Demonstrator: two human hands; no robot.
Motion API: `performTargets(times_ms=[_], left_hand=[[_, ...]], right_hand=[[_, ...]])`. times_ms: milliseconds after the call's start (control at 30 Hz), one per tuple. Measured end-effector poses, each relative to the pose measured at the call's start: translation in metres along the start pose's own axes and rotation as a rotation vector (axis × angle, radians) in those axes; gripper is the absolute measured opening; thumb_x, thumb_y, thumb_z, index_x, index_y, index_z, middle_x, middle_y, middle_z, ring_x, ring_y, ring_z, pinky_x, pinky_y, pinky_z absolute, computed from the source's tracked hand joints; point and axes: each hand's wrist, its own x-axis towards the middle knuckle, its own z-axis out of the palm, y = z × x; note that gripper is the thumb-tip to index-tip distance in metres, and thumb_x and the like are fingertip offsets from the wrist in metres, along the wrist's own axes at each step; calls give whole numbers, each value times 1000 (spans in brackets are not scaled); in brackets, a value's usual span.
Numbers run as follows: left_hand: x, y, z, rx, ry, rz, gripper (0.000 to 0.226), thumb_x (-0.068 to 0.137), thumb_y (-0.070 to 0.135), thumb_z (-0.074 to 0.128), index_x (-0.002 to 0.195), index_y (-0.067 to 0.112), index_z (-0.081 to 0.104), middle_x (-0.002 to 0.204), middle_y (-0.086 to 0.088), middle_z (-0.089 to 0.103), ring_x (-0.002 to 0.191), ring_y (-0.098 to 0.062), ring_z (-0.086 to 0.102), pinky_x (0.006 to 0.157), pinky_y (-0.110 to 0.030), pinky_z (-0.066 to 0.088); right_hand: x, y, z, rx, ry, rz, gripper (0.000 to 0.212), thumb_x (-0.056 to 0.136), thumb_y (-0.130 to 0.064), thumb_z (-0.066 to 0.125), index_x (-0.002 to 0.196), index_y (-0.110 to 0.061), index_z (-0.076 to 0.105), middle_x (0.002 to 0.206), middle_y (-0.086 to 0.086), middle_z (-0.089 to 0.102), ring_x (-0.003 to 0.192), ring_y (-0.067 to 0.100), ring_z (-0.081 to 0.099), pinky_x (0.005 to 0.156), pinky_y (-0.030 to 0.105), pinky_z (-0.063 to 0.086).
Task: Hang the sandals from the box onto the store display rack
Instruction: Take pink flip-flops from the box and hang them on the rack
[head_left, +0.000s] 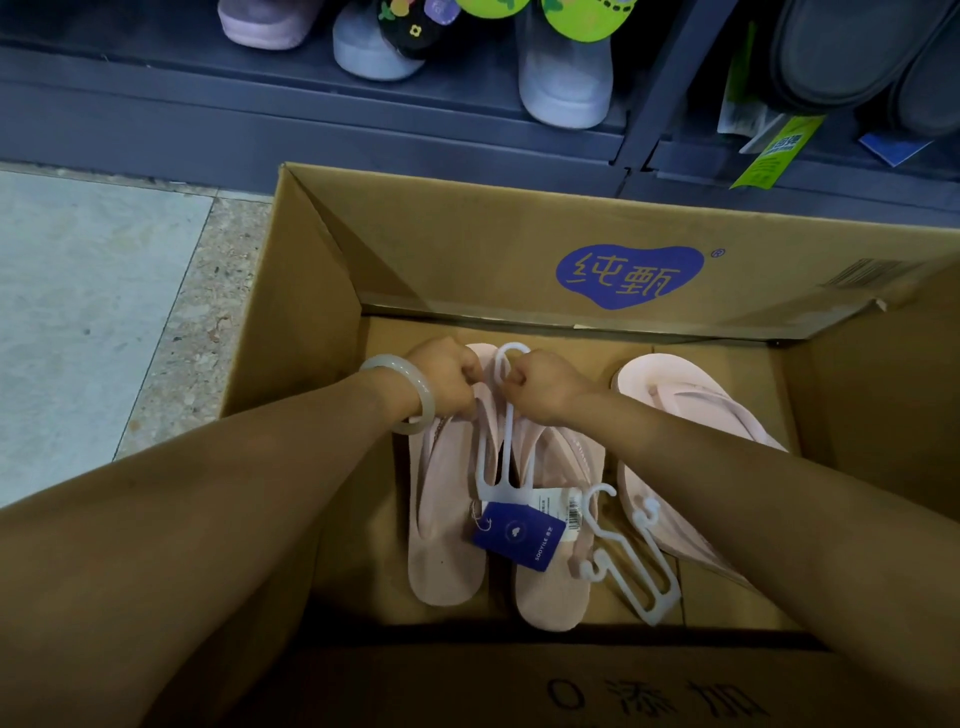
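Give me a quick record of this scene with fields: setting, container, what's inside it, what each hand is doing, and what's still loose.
setting: shop floor in front of a display rack holding other shoes
container: open cardboard box
contents: pink sandal pair with blue tag; another pink sandal at right
left hand: grips the pair's toe end
right hand: grips the white hanger near its hook
loose: spare hanger lying between the sandals

Sandals (498, 519) lie in the box (322, 291), before the rack (311, 119).
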Motion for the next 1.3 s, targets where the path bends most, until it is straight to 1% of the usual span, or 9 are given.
performTargets(times_ms=[67, 133, 233, 333, 467, 600, 800, 1000, 1300], left_hand=[[-1, 0, 1, -1, 6, 4, 27, 76, 15, 72, 103, 13, 66, 100, -7, 63, 90, -24, 63, 83, -41, 56], [-2, 0, 2, -1, 18, 1, 29, 77, 14, 71, 106, 13, 65, 98, -6, 62, 89, -23, 62, 80, -37, 55], [0, -2, 2, -2, 51, -4, 33, 79, 14, 68, 111, 15, 61, 97, -2, 56, 89, -20, 58, 74, -31, 50], [3, -4, 6, 66, 108, 3, 32, 82, 18, 63, 113, 17, 55, 106, -5, 58, 94, -21, 57, 81, -35, 52], [3, -2, 10, 301, 176, 28, 23, 90, 22, 53, 113, 17, 53, 108, -8, 59, 92, -23, 58, 81, -37, 53], [0, 1, 6, 428, 225, 87, 28, 88, 16, 54, 116, 15, 54, 121, -8, 48, 103, -24, 52, 86, -35, 50], [-3, 9, 6, 693, 277, 242, 35, 86, 19, 54, 120, 11, 52, 122, -7, 50, 114, -23, 45, 96, -31, 34], [-3, 11, 6, 697, 266, 231, 36, 85, 21, 58, 119, 12, 52, 119, -7, 52, 112, -23, 47, 98, -32, 35], [-5, 12, 11, 764, 271, 217, 38, 86, 20, 57, 122, 13, 48, 120, -8, 51, 112, -23, 47, 101, -34, 35]], right_hand=[[0, -1, 2, -55, 22, -7, 31, 95, -15, 41, 64, -17, 38, 92, 11, 49, 87, 22, 45, 63, 26, 33], [1, 0, 4, -62, 45, 5, 18, 95, -17, 41, 87, -8, 54, 104, 17, 56, 97, 29, 53, 70, 27, 35], [3, 0, 7, -31, 77, 22, 24, 95, -20, 41, 109, -5, 54, 116, 19, 59, 107, 34, 54, 74, 30, 36], [6, 0, 5, 10, 104, -5, 13, 94, -20, 42, 84, -13, 48, 101, 18, 56, 90, 29, 48, 71, 30, 33], [6, -2, 3, 38, 121, -27, 32, 93, -19, 42, 63, -19, 31, 79, 6, 46, 83, 24, 42, 69, 29, 32], [3, -4, 2, 77, 123, -56, 18, 93, -20, 44, 76, -14, 43, 83, 7, 47, 83, 22, 45, 69, 31, 34], [4, -2, 1, 53, 144, -59, 35, 89, -13, 44, 59, -23, 28, 85, 8, 46, 82, 23, 41, 67, 27, 28], [2, -3, -1, 61, 141, -64, 37, 90, -13, 44, 58, -24, 29, 76, 6, 46, 80, 23, 42, 65, 27, 29], [2, -4, -4, 83, 144, -59, 38, 90, -14, 45, 56, -22, 31, 61, -3, 35, 77, 24, 43, 47, 22, 24]])
